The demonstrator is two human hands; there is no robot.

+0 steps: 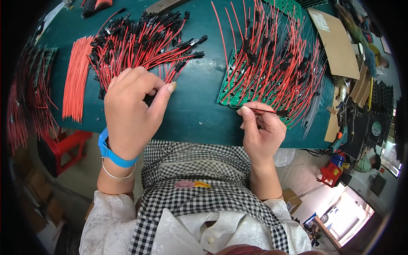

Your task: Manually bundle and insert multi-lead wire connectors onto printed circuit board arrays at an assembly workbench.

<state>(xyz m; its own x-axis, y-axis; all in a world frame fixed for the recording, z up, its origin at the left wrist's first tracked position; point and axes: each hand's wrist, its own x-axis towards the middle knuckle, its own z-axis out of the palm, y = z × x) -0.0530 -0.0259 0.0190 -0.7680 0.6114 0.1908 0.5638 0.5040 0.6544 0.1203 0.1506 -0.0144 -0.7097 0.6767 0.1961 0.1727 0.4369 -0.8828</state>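
My right hand pinches a thin red-and-black wire lead with a black connector at its right end. This lead lies across the fingers at the near edge of green circuit boards, which carry many upright red and dark wires. Over the near side of a heap of red-and-black connector leads is my left hand. Its fingers are curled, and the thumb tip is close to the index finger. Whether anything sits between them is hidden. A blue band circles the left wrist.
A flat bundle of red wires lies left of the heap on the green table. More wired boards stand at the far left. A cardboard sheet lies at right. Red stools stand below the table.
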